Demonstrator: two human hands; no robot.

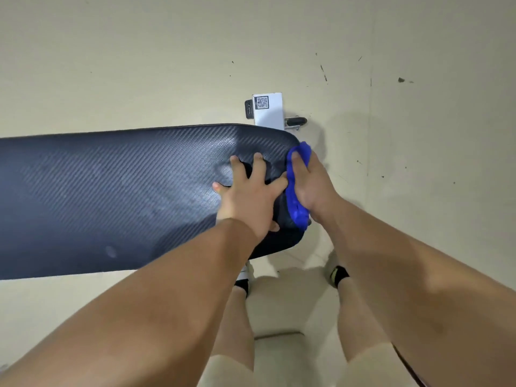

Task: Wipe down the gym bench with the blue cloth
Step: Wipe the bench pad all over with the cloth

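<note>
The gym bench [111, 196] has a long black pad with a woven texture, running from the left edge to the middle of the view. My left hand [251, 196] lies flat on the pad near its right end, fingers spread. My right hand [312, 185] presses the bunched blue cloth [297, 188] against the pad's rounded right end edge. The cloth wraps over that edge; part of it is hidden under my palm.
A white frame post [269, 111] with a QR code label and a dark wheel [296, 121] stick out beyond the bench's far right corner. The floor [418, 135] is pale and scuffed. My legs and feet [339, 275] stand below the bench end.
</note>
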